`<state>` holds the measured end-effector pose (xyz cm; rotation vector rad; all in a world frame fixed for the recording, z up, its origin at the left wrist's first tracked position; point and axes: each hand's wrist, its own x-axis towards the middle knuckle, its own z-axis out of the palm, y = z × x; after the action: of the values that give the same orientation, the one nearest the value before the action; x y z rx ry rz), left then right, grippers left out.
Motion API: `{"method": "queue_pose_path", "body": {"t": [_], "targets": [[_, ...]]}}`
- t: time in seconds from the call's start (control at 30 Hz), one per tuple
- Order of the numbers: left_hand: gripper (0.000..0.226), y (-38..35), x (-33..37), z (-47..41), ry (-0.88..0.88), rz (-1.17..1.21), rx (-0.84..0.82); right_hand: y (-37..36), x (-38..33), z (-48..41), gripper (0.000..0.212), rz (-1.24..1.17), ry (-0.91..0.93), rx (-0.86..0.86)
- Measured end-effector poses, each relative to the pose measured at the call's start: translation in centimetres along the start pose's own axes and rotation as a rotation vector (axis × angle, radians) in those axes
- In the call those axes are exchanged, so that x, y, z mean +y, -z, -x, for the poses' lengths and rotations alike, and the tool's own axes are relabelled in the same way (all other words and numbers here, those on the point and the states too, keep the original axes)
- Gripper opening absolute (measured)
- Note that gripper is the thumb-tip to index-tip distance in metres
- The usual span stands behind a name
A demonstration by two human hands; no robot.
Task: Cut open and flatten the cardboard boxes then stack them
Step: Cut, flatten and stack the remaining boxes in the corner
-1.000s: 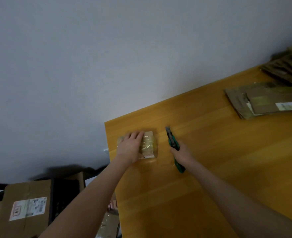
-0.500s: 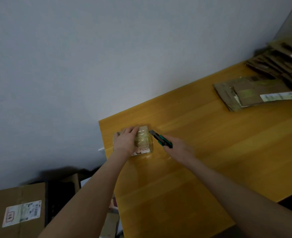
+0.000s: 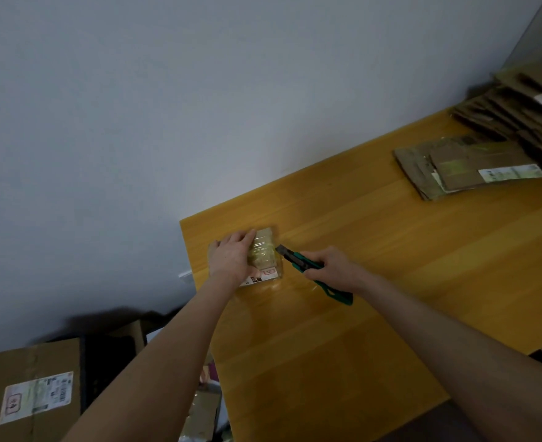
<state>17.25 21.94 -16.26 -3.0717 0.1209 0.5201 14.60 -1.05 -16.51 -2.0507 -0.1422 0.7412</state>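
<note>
A small cardboard box (image 3: 264, 255), wrapped in shiny clear tape with a label at its near end, lies near the far left corner of the yellow wooden table (image 3: 375, 298). My left hand (image 3: 231, 258) lies flat on the box's left part and presses it down. My right hand (image 3: 331, 266) grips a green utility knife (image 3: 298, 261). The knife's dark tip touches the box's right edge. A stack of flattened cardboard (image 3: 464, 165) with a white label lies at the far right of the table.
More flattened cardboard (image 3: 524, 106) is piled at the table's far right corner against the wall. On the floor to the left stands a large sealed brown box (image 3: 33, 393) with a shipping label, with dark clutter beside it. The table's left edge runs just past the small box.
My right hand swung the knife from upright beside the box down to point left, and its tip now meets the box's right edge. My left hand stayed on the box.
</note>
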Motion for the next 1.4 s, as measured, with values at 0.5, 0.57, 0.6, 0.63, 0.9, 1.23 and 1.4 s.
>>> {"method": "queue_pose_path", "body": {"t": [0.5, 0.57, 0.6, 0.63, 0.9, 1.23, 1.4], "targets": [[0.101, 0.0, 1.1, 1.5, 0.106, 0.104, -0.005, -0.7, 0.8, 2.3, 0.043, -0.05, -0.216, 0.254], [0.098, -0.7, 2.2, 2.8, 0.174, 0.166, 0.029, -1.9, 0.1, 1.6, 0.036, -0.326, -0.286, 0.305], [0.096, -1.0, 2.5, 3.2, 0.194, 0.183, 0.044, -2.7, -0.5, 1.2, 0.033, -0.37, -0.305, 0.309], [0.093, -1.3, 2.7, 3.6, 0.204, 0.197, 0.05, -3.3, -1.1, 0.8, 0.031, -0.403, -0.316, 0.308], [0.053, -0.5, 2.1, 5.9, 0.257, 0.529, 0.159, -6.5, -3.6, -1.3, 0.028, -0.354, -0.205, 0.323], [0.057, 1.4, 1.3, 5.1, 0.272, 0.616, 0.309, -4.7, -6.3, -3.8, 0.027, -0.156, 0.008, 0.348], [0.052, 0.9, 1.7, 4.7, 0.252, 0.698, 0.335, -4.0, -6.1, -3.6, 0.025, -0.134, -0.035, 0.427]]}}
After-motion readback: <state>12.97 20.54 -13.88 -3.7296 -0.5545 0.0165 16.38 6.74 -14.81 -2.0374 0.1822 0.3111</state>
